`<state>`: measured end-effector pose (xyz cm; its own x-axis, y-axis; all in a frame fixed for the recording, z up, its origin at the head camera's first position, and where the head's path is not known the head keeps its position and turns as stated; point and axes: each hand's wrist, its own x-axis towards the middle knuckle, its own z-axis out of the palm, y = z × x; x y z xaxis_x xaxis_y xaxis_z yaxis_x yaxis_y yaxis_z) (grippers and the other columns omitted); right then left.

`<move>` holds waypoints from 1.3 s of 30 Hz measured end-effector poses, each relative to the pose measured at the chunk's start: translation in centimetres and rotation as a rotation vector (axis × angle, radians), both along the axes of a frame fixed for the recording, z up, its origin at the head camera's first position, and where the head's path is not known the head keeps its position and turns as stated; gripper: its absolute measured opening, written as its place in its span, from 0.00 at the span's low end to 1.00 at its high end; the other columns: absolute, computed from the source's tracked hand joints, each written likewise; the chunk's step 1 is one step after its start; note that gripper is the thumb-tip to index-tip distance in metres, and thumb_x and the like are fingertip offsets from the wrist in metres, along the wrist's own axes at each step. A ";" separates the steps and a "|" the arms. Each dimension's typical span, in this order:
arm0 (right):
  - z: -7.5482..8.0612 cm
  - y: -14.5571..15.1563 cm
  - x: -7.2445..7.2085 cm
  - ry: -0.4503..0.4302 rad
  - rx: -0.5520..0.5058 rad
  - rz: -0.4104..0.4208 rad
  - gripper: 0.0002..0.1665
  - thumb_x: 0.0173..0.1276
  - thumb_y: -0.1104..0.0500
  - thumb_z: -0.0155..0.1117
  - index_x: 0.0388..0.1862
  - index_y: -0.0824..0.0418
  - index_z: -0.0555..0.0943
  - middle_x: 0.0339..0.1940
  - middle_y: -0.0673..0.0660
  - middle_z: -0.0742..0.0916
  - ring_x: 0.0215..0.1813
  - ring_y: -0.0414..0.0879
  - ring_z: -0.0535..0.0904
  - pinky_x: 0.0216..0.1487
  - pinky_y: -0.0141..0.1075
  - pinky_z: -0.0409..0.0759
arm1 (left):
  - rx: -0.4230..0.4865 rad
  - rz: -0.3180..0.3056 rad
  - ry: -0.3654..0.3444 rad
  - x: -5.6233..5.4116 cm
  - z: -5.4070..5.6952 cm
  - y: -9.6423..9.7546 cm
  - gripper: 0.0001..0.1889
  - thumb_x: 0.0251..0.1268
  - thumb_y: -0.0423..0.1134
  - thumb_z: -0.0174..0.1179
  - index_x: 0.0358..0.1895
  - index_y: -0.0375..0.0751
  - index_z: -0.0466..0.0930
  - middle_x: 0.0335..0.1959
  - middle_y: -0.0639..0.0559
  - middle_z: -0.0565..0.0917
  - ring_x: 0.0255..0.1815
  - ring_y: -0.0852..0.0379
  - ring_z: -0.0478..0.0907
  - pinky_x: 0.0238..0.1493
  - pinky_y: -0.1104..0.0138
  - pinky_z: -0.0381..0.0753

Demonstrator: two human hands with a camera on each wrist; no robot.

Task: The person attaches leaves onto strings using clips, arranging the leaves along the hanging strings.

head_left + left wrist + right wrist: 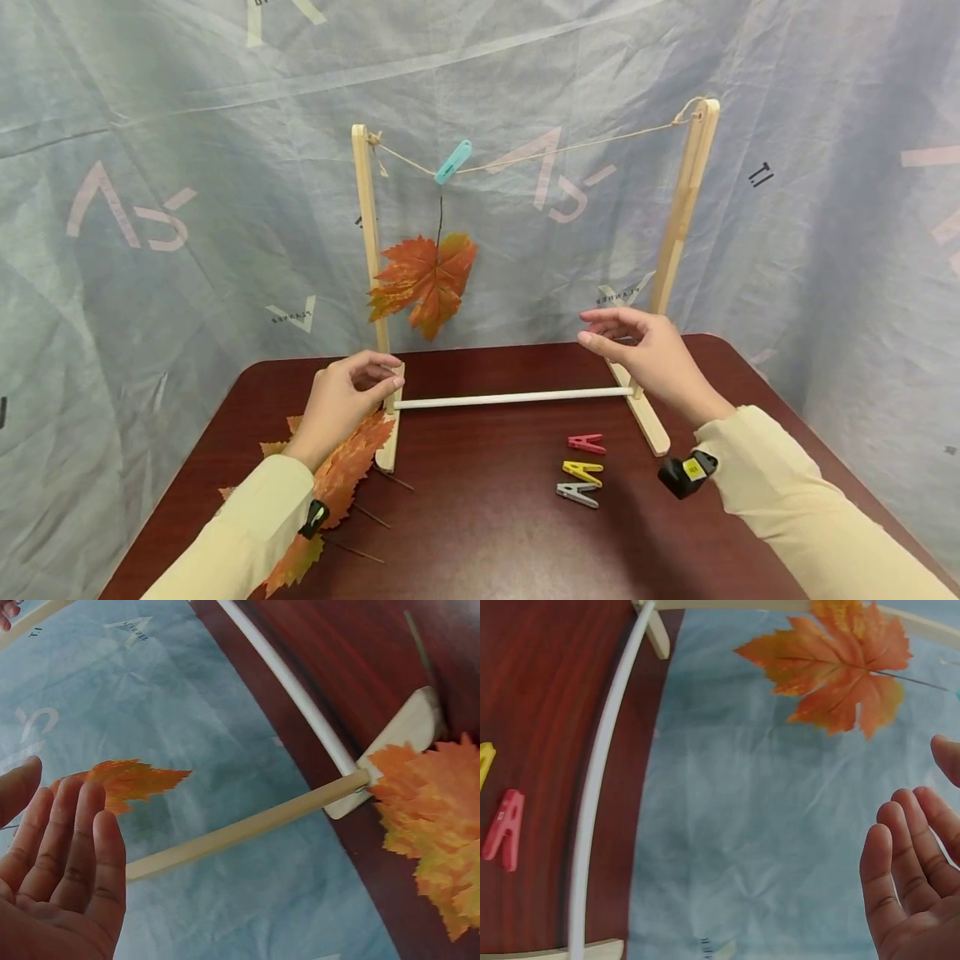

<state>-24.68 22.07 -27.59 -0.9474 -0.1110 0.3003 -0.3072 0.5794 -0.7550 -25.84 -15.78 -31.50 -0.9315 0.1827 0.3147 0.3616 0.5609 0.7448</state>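
Observation:
An orange maple leaf (426, 282) hangs by its stem from a light blue clothespin (453, 162) on a string (562, 152). The string is tied between two wooden posts. My left hand (347, 402) hovers near the foot of the left post, fingers relaxed and holding nothing. Below that forearm lie several more artificial leaves (348, 467), partly hidden by the sleeve. My right hand (637, 346) is raised in front of the right post (678, 208), its fingers loosely bent with nothing between them. In the right wrist view the hanging leaf (840, 667) is beyond the hand.
Red (587, 443), yellow (582, 473) and grey (577, 494) clothespins lie on the dark red table (480, 533), right of the middle. A white rod (517, 398) joins the feet of the posts. Grey fabric (225, 208) hangs behind.

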 end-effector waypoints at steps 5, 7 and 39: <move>-1.4 0.5 0.4 -0.018 0.004 0.001 0.23 0.73 0.48 0.68 0.62 0.56 0.82 0.47 0.55 0.89 0.41 0.44 0.82 0.39 0.36 0.77 | -0.006 0.009 -0.006 0.4 -1.3 -0.7 0.11 0.68 0.37 0.68 0.52 0.44 0.86 0.39 0.53 0.89 0.39 0.54 0.85 0.40 0.60 0.81; -1.9 0.6 0.5 -0.019 0.009 -0.002 0.23 0.72 0.49 0.69 0.62 0.56 0.83 0.47 0.55 0.89 0.40 0.44 0.82 0.37 0.36 0.77 | -0.011 0.015 -0.008 0.6 -1.7 -0.8 0.11 0.67 0.37 0.69 0.51 0.45 0.86 0.39 0.53 0.89 0.39 0.55 0.85 0.41 0.60 0.81; -8.8 2.4 2.8 -0.066 -0.017 -0.008 0.20 0.67 0.55 0.74 0.56 0.60 0.85 0.37 0.51 0.90 0.41 0.42 0.83 0.40 0.33 0.78 | 0.007 -0.185 -0.227 2.6 -6.8 -4.6 0.15 0.65 0.40 0.71 0.53 0.41 0.85 0.43 0.51 0.87 0.43 0.54 0.83 0.43 0.63 0.81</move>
